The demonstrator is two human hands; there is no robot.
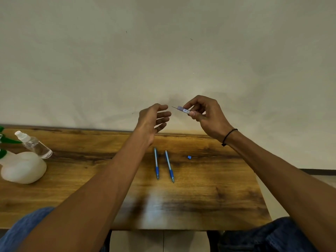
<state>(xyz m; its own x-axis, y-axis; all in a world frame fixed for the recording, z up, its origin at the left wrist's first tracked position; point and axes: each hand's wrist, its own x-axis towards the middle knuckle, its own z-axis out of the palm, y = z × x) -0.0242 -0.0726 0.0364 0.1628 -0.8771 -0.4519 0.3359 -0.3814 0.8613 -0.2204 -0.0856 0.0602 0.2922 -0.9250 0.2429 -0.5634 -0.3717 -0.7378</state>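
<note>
My right hand (203, 114) pinches a small lilac plastic lead tube (183, 109), its thin grey lead (174, 107) pointing left toward my nearby left hand (154, 119), fingers relaxed and empty.

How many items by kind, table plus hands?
Pencils: 2
Lead tube: 1, in right hand
Cap: 1
Bottles: 2
Total: 6
</note>
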